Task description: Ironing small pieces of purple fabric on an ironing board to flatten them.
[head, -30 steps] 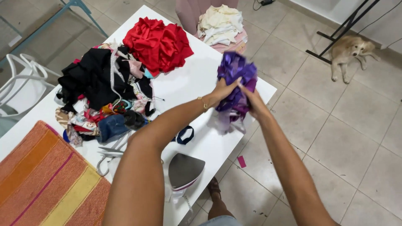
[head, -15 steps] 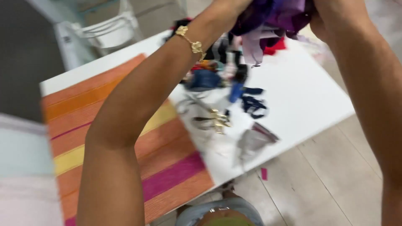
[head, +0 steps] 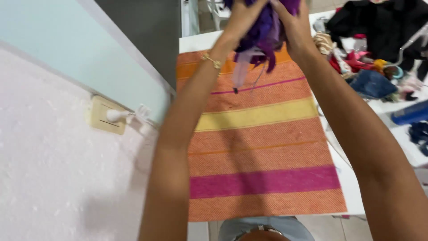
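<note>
Left hand and right hand both gripping bunched purple cloth, above striped orange towel, pile of clothes just right of towel

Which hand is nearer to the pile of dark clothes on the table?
The right hand: it grips the purple garment just left of the dark clothes pile. The left hand holds the garment's far side, farther from the pile.
</note>
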